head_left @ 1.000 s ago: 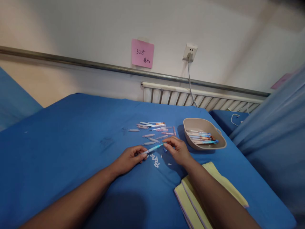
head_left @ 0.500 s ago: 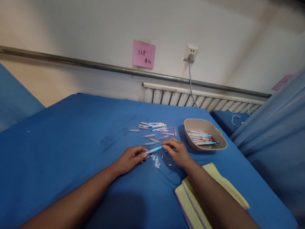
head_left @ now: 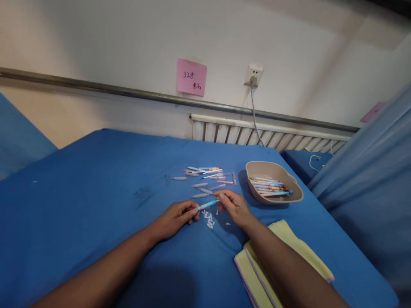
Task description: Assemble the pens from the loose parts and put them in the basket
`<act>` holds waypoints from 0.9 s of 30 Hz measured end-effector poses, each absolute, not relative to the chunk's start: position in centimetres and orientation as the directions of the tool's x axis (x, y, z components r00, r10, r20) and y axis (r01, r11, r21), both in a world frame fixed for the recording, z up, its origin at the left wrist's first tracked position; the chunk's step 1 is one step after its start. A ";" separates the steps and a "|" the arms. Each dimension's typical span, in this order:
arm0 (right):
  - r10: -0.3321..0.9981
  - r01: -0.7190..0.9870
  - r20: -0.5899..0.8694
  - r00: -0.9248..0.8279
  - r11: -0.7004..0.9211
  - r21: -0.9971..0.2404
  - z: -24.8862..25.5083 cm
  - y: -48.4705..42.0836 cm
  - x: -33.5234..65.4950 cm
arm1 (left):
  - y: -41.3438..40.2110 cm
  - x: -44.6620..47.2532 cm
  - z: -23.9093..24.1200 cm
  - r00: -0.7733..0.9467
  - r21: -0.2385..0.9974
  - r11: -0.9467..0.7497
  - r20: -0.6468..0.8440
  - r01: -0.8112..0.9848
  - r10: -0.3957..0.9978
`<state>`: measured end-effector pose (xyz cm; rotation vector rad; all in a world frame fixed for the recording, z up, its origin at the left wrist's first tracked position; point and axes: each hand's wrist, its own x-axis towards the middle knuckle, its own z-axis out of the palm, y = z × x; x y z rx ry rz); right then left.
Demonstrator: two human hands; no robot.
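Between both hands is a light-blue pen (head_left: 207, 205), tilted slightly up to the right. My left hand (head_left: 178, 216) grips its left end, fingers closed around it. The fingers of my right hand (head_left: 233, 207) pinch its right end; the very tip is hidden by them. Just below the pen lies a small heap of white pieces (head_left: 209, 221), too small to name, with a few strays beside it. Beyond the hands, several pen barrels (head_left: 199, 185) and thin refills (head_left: 210, 168) are spread on the blue cloth (head_left: 105, 179).
A beige basket (head_left: 275, 201) holding several assembled pens (head_left: 272, 188) stands at right. A folded yellow cloth (head_left: 295, 244) lies under my right forearm. Behind the blue surface are a radiator (head_left: 237, 131), a metal rail (head_left: 138, 93) and a socket (head_left: 253, 76) with a cable.
The view has shifted slightly. Both hands still hold the light-blue pen, and my right-hand fingers have changed position a little at its right end.
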<state>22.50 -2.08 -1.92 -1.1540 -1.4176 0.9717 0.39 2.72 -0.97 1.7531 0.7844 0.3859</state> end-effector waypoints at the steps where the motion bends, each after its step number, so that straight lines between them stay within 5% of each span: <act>1: 0.978 0.116 0.207 -0.033 0.210 -0.971 -2.0 -2.1 22.5 | 2.7 0.4 -1.0 0.725 0.936 -0.160 -0.128 0.314 0.677; 11: 0.996 -0.167 0.059 0.072 0.071 -0.983 -3.7 -0.3 22.7 | 2.6 0.5 -0.1 0.698 0.920 -0.159 -0.151 0.358 0.700; 21: 0.993 -0.097 0.051 0.109 0.062 -0.993 -3.5 1.0 22.6 | 1.7 2.8 1.0 0.599 0.970 0.037 -0.178 0.240 0.781; 27: 0.983 0.046 0.147 0.113 0.143 -0.989 -3.8 1.5 22.9 | 2.1 7.6 4.7 0.686 0.995 0.030 -0.087 0.094 0.722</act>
